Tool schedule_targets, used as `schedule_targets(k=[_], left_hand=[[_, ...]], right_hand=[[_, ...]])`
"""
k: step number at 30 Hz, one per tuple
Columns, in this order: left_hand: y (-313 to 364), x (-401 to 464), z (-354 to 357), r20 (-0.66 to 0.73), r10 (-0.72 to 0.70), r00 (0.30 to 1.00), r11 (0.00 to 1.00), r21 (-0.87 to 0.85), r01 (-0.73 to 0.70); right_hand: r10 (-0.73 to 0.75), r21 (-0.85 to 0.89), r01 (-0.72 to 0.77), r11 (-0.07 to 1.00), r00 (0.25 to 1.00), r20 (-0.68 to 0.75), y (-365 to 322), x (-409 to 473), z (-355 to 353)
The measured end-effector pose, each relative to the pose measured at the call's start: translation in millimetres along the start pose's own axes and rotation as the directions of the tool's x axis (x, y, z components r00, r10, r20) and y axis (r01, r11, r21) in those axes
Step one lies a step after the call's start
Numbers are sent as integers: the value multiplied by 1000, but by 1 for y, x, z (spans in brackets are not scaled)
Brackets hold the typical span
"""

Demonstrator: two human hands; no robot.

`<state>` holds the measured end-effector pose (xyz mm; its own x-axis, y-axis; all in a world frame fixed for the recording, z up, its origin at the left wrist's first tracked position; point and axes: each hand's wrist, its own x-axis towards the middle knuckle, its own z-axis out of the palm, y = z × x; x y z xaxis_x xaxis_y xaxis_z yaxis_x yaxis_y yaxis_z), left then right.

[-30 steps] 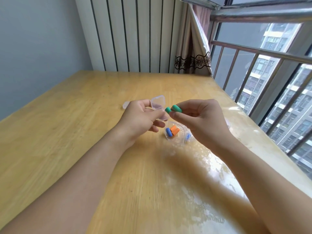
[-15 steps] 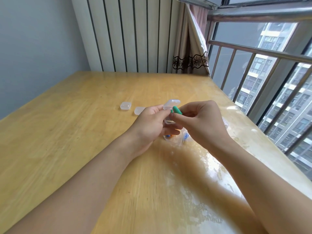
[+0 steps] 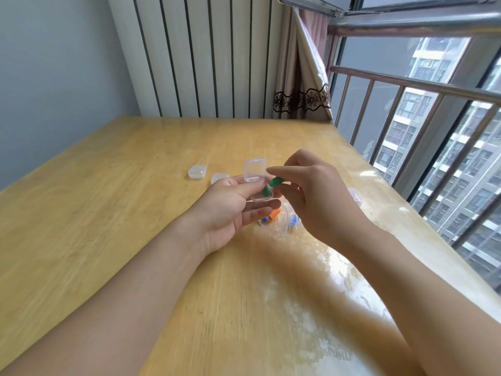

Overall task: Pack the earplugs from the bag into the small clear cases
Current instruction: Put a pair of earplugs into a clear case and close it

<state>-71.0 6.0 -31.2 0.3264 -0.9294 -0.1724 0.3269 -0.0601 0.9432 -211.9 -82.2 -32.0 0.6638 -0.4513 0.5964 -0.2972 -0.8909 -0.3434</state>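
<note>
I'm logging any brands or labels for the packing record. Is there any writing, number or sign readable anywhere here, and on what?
None can be read.
The open clear case in the left hand: no print visible.
The green earplugs held by the right hand: plain.
The closed cases on the table: no label visible.
The bag: partly hidden, nothing legible.

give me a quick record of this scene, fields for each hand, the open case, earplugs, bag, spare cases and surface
left hand: left hand holds the open clear case above the table
right hand: right hand pinches the green earplugs at the case's mouth
open case: lid up, base toward the right hand
green earplugs: partly in the case, not fully seated
bag: clear bag on the table below the hands, orange and blue earplugs inside
spare cases: closed case and another beyond the left hand
surface: glossy wooden table
</note>
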Motion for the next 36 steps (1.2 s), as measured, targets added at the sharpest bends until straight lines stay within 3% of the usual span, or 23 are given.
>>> schedule_targets(k=[7, 16, 28, 36], left_hand=[[3, -1, -3, 26, -179, 984, 981, 79, 176], [13, -8, -1, 27, -109, 994, 991, 86, 106], [13, -10, -1, 212, -171, 962, 985, 13, 172], [8, -7, -3, 212, -118, 970, 988, 123, 93]], right_hand=[[-149, -67, 151, 986, 988, 32, -2, -1, -4], [-216, -39, 220, 975, 972, 90, 0, -1, -5], [-217, -55, 222, 973, 972, 91, 0, -1, -1], [-181, 22, 180, 983, 980, 83, -2, -3, 3]])
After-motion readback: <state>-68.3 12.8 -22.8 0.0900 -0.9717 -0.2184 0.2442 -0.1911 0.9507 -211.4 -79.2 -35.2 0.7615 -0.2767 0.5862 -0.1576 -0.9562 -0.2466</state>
